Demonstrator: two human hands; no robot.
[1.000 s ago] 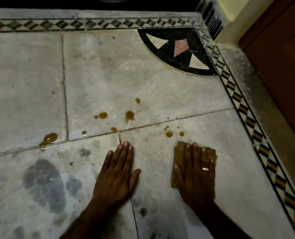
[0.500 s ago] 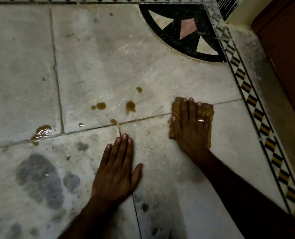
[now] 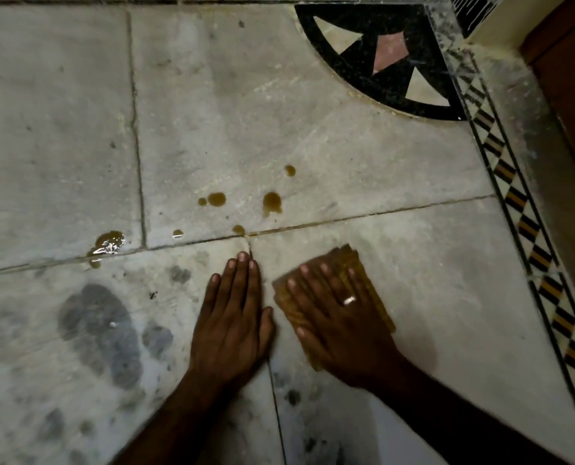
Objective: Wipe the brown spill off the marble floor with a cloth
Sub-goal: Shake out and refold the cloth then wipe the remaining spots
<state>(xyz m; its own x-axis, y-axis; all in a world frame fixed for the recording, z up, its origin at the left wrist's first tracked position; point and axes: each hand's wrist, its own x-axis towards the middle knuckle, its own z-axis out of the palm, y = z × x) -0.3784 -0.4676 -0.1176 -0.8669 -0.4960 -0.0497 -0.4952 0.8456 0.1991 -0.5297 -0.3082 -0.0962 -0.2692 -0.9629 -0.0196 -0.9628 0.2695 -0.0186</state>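
Observation:
Brown drops lie on the pale marble floor (image 3: 313, 135): a larger drop (image 3: 272, 200), a pair (image 3: 216, 199), a small one (image 3: 290, 170), one on the tile joint (image 3: 238, 229) and a wet puddle (image 3: 106, 243) at the left. My right hand (image 3: 340, 320), wearing a ring, presses flat on a folded tan cloth (image 3: 363, 273) just below the joint. My left hand (image 3: 234, 317) rests flat on the floor beside it, fingers together, holding nothing.
A black quarter-circle inlay (image 3: 380, 62) sits at the upper right. A chequered border strip (image 3: 527, 229) runs down the right side, with brown wood (image 3: 574, 95) beyond it. Dark grey blotches (image 3: 101, 327) mark the tile at the lower left.
My right hand pushed the cloth up over the drops near the joint, then drew it back down and left beside my left hand. Those small drops are gone. The left hand stayed put.

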